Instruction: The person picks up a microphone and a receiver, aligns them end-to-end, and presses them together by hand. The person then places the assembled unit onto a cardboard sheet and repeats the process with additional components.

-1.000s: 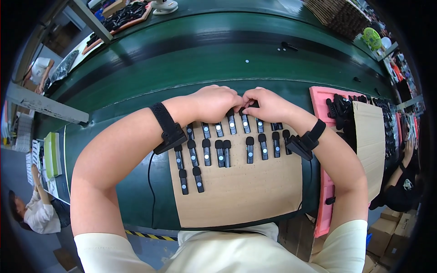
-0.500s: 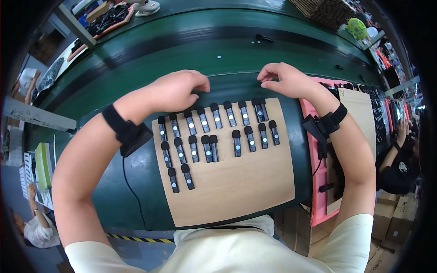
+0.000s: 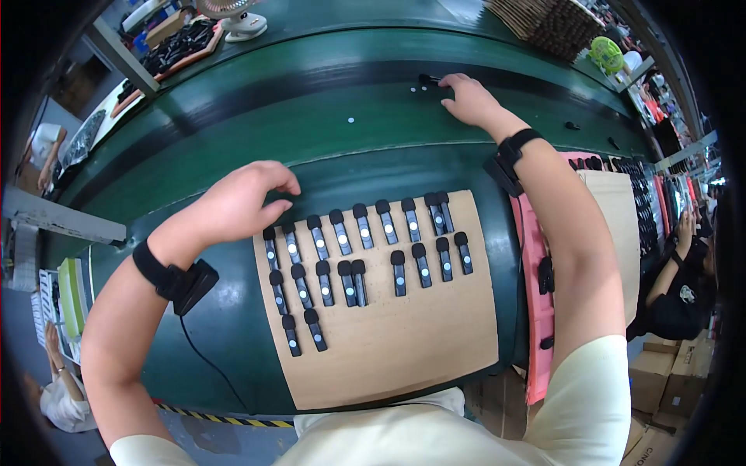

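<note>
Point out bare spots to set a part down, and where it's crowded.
Bare: lower cardboard, beneath the mics and right of the bottom two; green table between cord and cardboard. Tight: strip between cardboard and pink tray. Crowded: cardboard's upper half, rows of mics.

The scene is viewed from the wearer's head, through the left of two side-by-side fisheye cameras. The view is aimed steeply down and forward, close above the desk point(image 3: 221, 303), with the foam-topped microphones point(image 3: 399, 277) set near the middle. The pale shirt point(image 3: 381, 435) is caught at the lower edge, and straight edges are bowed toward the dark rim.
</note>
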